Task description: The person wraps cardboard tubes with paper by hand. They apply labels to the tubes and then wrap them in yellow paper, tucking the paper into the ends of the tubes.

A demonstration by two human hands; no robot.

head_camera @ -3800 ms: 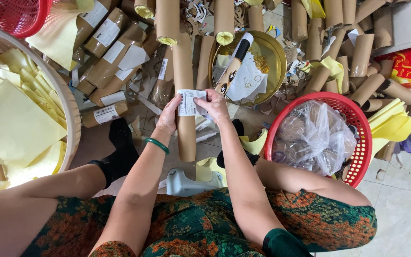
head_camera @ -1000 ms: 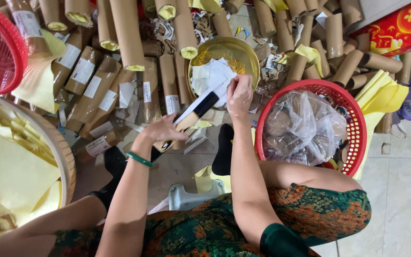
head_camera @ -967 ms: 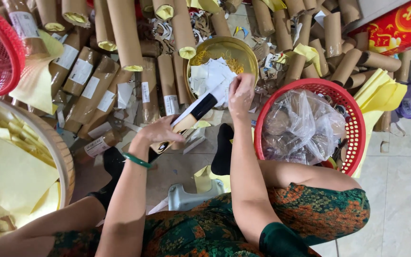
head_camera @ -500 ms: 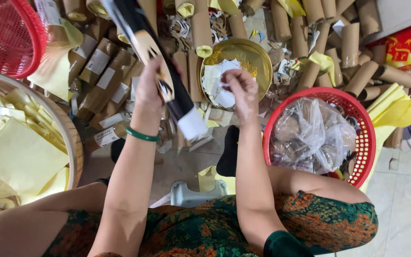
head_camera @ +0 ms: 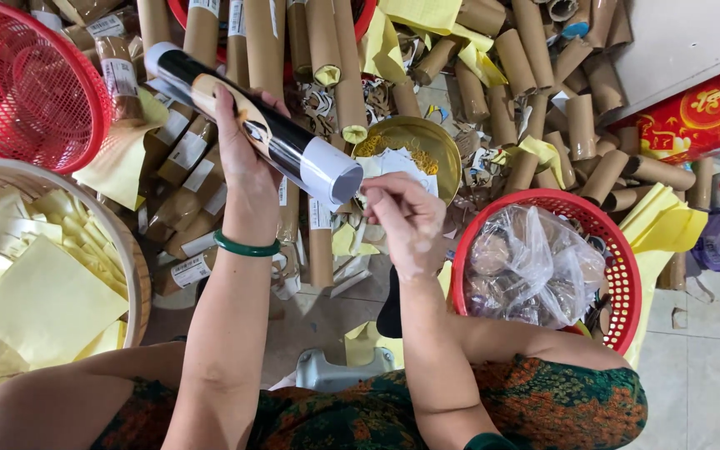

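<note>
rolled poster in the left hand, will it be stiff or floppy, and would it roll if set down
The rolled poster probably stays fairly stiff: it juts past both sides of the left hand without sagging. It looks light, since one hand lifts it. Being round, it would likely roll on bare floor. Its glossy surface may be a little slippery.
</note>
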